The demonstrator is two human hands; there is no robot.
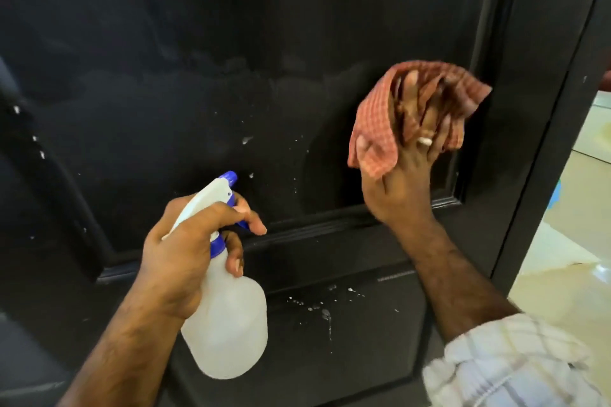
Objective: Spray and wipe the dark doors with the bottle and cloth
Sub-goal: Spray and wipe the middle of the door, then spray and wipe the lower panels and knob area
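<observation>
A home interior, likely a doorway, is being shown. A dark panelled door (231, 59) with raised moulding is being framed by a dark jamb (545, 109); pale glossy floor tiles (568, 274) are being seen past it at right. A household spray bottle (228, 324) and checked cloth (377, 135) are being used.

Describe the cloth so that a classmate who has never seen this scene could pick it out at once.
Start at the dark door that fills the view and go to its right edge, above the panel moulding. There the right hand presses a bunched cloth against the door. It alone is reddish checked fabric; the spray bottle is white plastic.
</observation>
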